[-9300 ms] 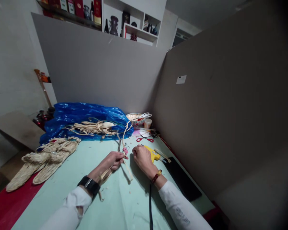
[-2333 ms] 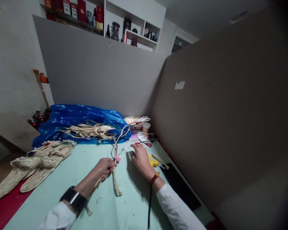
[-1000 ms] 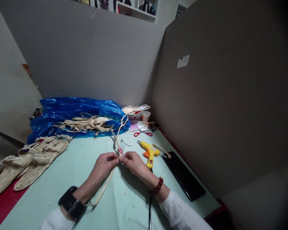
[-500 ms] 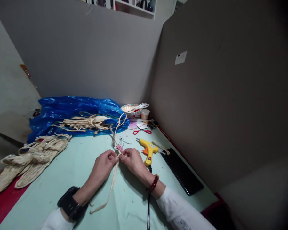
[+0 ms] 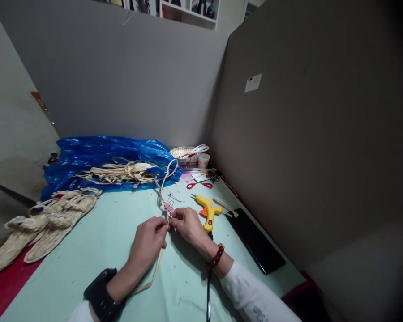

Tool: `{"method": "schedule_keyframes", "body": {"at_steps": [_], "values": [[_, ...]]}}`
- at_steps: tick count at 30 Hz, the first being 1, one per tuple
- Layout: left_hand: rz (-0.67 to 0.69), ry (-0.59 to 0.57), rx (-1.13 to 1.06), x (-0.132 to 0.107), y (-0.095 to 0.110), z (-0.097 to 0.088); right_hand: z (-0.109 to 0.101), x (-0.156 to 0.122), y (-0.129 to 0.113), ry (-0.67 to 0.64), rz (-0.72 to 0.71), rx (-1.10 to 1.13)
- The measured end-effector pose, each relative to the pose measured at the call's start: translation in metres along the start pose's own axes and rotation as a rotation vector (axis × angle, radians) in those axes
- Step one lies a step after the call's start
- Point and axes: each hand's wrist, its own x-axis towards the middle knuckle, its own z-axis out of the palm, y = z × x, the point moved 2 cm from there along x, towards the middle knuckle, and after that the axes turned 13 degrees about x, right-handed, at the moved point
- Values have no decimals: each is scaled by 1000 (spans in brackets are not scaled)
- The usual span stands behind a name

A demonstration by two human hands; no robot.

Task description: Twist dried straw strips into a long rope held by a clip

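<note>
A pale plaited strip of dried fibre [image 5: 162, 191] runs from a loop near the blue bag down to my fingers. A pink binder clip [image 5: 169, 208] grips it just beyond my fingertips. My left hand [image 5: 150, 238] pinches a strand below the clip, with a loose tail [image 5: 157, 267] hanging down past the wrist onto the table. Close against it, my right hand [image 5: 189, 226] has thumb and forefinger closed on the plait right under the clip. The exact crossing of the strands is hidden by the fingertips.
A yellow glue gun [image 5: 208, 212] lies right of my hand, its cord running toward me. Beyond are red-handled scissors [image 5: 199, 185], a basket [image 5: 184, 152] and a black tablet-like slab [image 5: 257, 241]. Woven sandals [image 5: 58, 221] sit left; fibre bundles [image 5: 124, 172] rest on a blue plastic bag [image 5: 104, 147].
My left hand has moved slightly down and turned, its fingers now more curled over the strand. The right hand stays almost in place at the plait.
</note>
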Motion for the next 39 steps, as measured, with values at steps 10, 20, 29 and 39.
{"method": "schedule_keyframes", "body": {"at_steps": [10, 20, 29, 39], "values": [[147, -77, 753, -27, 17, 20, -3, -1, 3, -64, 154, 346], [-170, -127, -290, 24, -22, -28, 0, -2, -4, -105, 189, 475], [-174, -400, -562, 32, -16, 0, -5, -2, -8, -169, 55, 204], [-65, -189, -305, 34, -26, 4, -5, -24, -29, -49, -153, -632]]}}
